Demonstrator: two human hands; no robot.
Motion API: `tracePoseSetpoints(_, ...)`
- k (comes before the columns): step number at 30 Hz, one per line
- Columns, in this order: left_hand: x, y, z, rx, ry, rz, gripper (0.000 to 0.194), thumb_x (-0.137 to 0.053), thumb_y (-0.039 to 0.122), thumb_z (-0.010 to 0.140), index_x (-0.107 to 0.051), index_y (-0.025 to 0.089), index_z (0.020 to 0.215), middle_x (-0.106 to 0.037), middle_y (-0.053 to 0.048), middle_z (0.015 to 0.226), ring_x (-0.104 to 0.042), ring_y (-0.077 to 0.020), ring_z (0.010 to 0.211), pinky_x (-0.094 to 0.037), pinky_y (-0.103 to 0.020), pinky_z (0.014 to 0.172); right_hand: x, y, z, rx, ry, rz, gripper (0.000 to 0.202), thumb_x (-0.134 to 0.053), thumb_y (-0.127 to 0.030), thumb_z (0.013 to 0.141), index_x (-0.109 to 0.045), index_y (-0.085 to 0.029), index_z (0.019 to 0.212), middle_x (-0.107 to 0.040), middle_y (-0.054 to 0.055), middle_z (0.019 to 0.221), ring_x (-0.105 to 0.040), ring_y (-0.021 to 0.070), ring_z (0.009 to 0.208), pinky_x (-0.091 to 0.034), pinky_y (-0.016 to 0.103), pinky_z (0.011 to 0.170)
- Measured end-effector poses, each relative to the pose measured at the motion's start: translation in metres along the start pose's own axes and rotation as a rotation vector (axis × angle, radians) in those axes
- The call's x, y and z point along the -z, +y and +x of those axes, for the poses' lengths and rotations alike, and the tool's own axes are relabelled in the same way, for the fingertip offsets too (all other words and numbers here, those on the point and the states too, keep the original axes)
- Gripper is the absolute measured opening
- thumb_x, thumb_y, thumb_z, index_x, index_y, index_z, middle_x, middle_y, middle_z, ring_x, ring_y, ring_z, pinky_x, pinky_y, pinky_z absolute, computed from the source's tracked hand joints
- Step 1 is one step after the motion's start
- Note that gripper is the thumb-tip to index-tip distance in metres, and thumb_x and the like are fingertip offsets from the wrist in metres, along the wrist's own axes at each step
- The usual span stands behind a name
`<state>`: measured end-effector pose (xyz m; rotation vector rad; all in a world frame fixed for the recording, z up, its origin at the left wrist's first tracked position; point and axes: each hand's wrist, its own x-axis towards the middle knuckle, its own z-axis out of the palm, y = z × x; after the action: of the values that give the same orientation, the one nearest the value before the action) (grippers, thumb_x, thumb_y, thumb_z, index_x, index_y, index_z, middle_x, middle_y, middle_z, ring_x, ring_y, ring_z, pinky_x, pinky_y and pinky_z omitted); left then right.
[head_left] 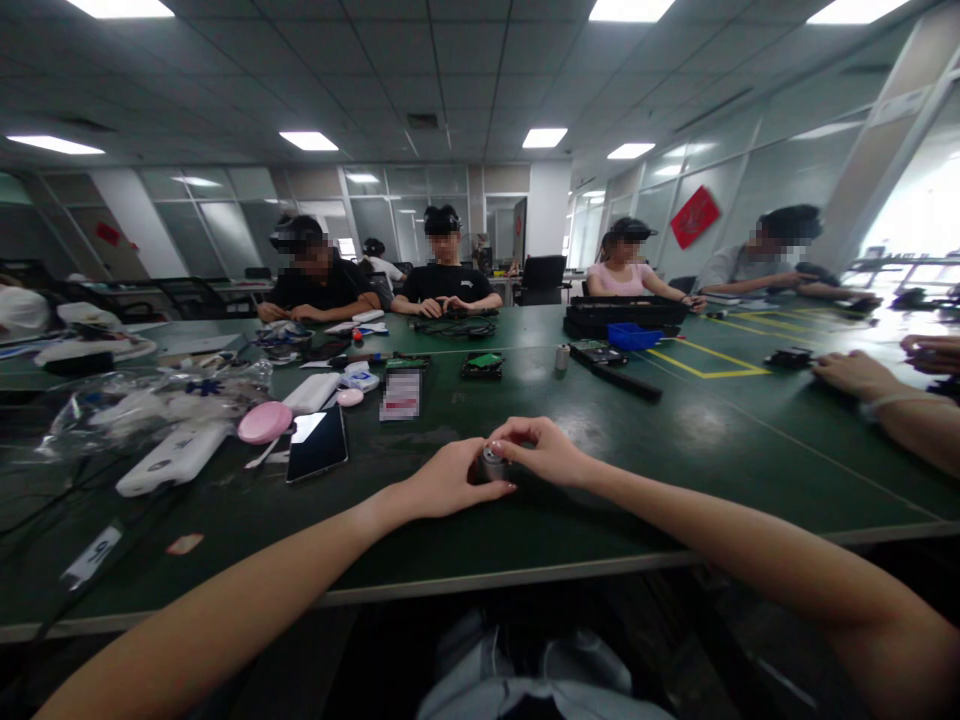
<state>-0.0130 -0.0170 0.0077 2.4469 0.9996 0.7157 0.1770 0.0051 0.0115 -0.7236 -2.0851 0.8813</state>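
A small silver metal cylinder stands upright on the green table in front of me. My left hand is wrapped round its side, with the thumb along the near side. From the right, my right hand reaches over and its fingertips pinch at the cylinder's top face. What lies under those fingertips, if anything, is too small to make out. A second silver cylinder stands farther back on the table.
On the left lie a dark-screened phone, a pink round case, a white power bank and plastic bags. Circuit boards, a black bar and a blue tray sit farther back. Several people work around the table.
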Motion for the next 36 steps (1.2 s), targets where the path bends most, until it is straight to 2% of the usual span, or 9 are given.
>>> tracePoseSetpoints(4, -0.0003, -0.0011, 0.0002, -0.008, 0.004, 0.001, 0.044, -0.064, 0.046, 0.077, -0.059, 0.014, 0.107, -0.065, -0.005, 0.091, -0.059, -0.0177, 0.075, -0.045, -0.027, 0.067, 0.0004, -0.0038, -0.001, -0.029, -0.018, -0.027, 0.039, -0.059, -0.048, 0.082, -0.067, -0.012, 0.094, -0.061, 0.002, 0.072, -0.05, 0.0106, 0.063, -0.042, 0.024, 0.06)
tracePoseSetpoints(8, 0.0001, -0.0014, 0.0, -0.001, -0.004, 0.009, 0.043, -0.064, 0.047, 0.078, -0.06, 0.014, 0.106, -0.065, -0.005, 0.088, -0.058, -0.017, 0.072, -0.044, -0.027, 0.065, 0.0004, -0.0059, -0.0015, -0.031, -0.029, -0.023, 0.041, -0.059, -0.05, 0.081, -0.067, -0.012, 0.093, -0.059, 0.001, 0.07, -0.048, 0.01, 0.061, -0.04, 0.023, 0.058)
tracePoseSetpoints(22, -0.0002, -0.0001, -0.0005, 0.017, 0.006, 0.013, 0.041, -0.064, 0.047, 0.077, -0.059, 0.015, 0.103, -0.064, -0.004, 0.084, -0.056, -0.0165, 0.069, -0.043, -0.025, 0.06, -0.0019, -0.0025, -0.0023, 0.007, -0.005, -0.003, 0.036, -0.056, -0.047, 0.084, -0.066, -0.013, 0.092, -0.065, 0.004, 0.08, -0.055, 0.0128, 0.069, -0.045, 0.026, 0.064)
tracePoseSetpoints(36, -0.0009, -0.0002, -0.0005, 0.004, 0.016, 0.018, 0.039, -0.064, 0.045, 0.078, -0.06, 0.015, 0.102, -0.064, -0.004, 0.087, -0.058, -0.0177, 0.074, -0.043, -0.026, 0.064, -0.0033, 0.0011, -0.0022, 0.009, 0.0, -0.009, 0.036, -0.056, -0.046, 0.085, -0.066, -0.013, 0.093, -0.065, 0.004, 0.08, -0.056, 0.0127, 0.069, -0.046, 0.026, 0.065)
